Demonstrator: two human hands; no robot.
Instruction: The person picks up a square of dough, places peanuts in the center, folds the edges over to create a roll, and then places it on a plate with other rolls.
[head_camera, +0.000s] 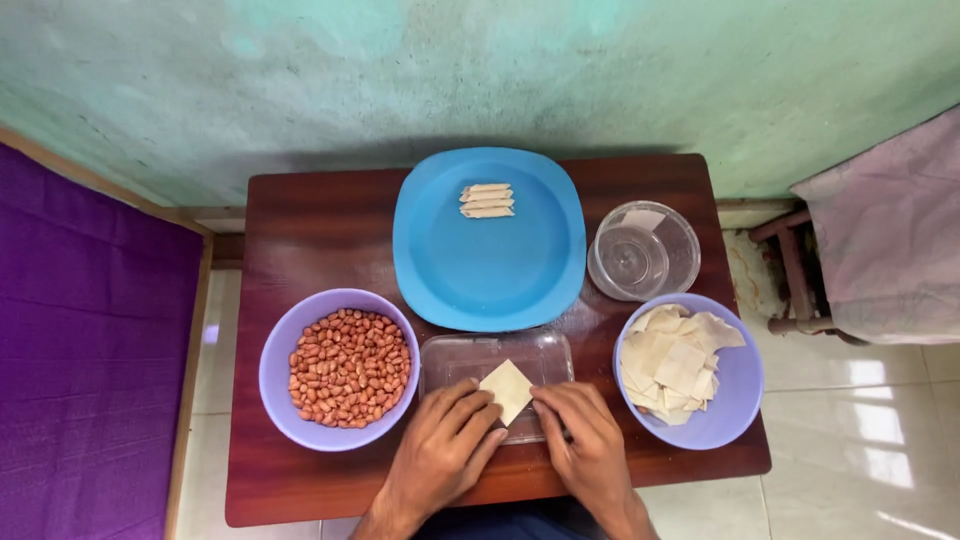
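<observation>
At the bottom centre of the frame, the left hand (440, 450) and the right hand (585, 445) meet over a clear rectangular glass tray (455, 357) that sits on the dark reddish-brown wooden desk (300, 220). Between them lies a small pale square dough wrapper (507, 388), turned like a diamond on the tray; the left hand's fingertips close on its lower left edge and the right hand's fingertips pinch its lower right edge, so each grip is closed lightly on the wrapper. Just left of the tray, touching or nearly touching it, stands a lilac round plastic bowl (275, 360) filled with reddish-brown peanuts (350, 368). At the right edge of the desk a second lilac round bowl (735, 400) holds a loose heap of pale square wrappers (672, 362). Above that bowl, toward the upper right of the desk, sits a small clear round plastic container (642, 252) with a single pale piece inside. In the upper middle lies a blue square plate with rounded corners (480, 270), and near its top edge three small rolled dough pieces (487, 200) lie side by side. A purple cloth (90, 360) fills the left of the frame, and a green-painted wall (500, 70) runs across the top.
</observation>
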